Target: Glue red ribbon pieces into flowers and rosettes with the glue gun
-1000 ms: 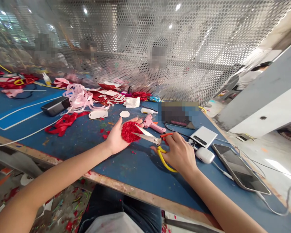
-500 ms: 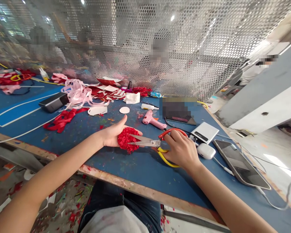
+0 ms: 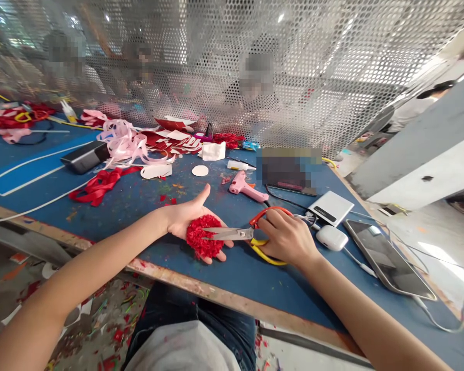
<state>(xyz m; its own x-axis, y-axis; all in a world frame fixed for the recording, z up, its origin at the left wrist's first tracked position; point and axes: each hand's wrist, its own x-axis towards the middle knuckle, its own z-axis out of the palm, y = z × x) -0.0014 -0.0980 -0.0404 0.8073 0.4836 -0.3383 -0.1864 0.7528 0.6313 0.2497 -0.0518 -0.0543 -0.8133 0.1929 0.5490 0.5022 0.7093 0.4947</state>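
Observation:
My left hand (image 3: 187, 216) lies palm up over the blue table (image 3: 232, 268), fingers spread, cradling a red ruffled flower-like ball (image 3: 203, 237). My right hand (image 3: 286, 237) grips the red and yellow handles of a pair of scissors (image 3: 235, 234). The scissor blades lie nearly closed across the top of the red ball, pointing left.
A pink glue gun (image 3: 245, 188), a white earbud case (image 3: 331, 238), a white power bank (image 3: 331, 207) and a tablet (image 3: 386, 257) with cables lie to the right. Red ribbon (image 3: 98, 186), pink ribbon (image 3: 126, 147) and paper scraps lie at the left. A perforated screen (image 3: 232, 67) stands behind, people beyond it.
My left hand has drawn the red ball nearer the table's front edge. The scissors have swung from pointing up-left to lying level across the ball, their blades closing.

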